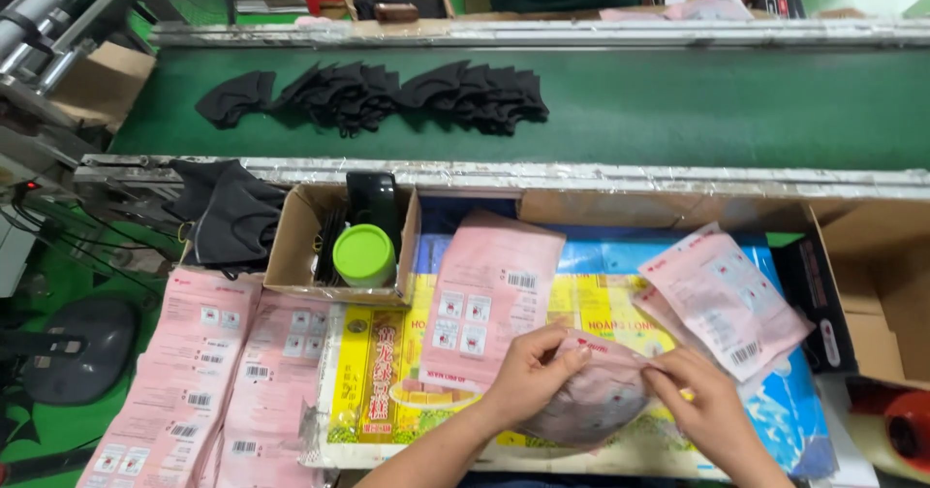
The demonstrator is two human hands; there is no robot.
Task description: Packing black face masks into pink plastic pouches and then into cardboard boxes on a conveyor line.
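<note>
I have both hands pinching one pink pouch low in the middle of the view. My left hand clamps its upper left edge between thumb and fingers, and my right hand nips the top right edge. The pouch is thin glossy film, bulged and rounded, with something dark showing through it. It hangs just above the bench, which is covered with flattened printed cardboard in yellow and blue.

A flat pink pouch with a small barcode patch and square picture panels lies just above my left hand. Two or more similar ones lie fanned to the upper right of my right hand. Long overlapping rows of pink pouches run down the left side, each with a white barcode label.

A small open cardboard box sits at the bench's back edge, holding a round green lid. Soft black masks are heaped beside it. More black masks lie in a row on the dark green belt beyond. A red tape roll sits at far right.
</note>
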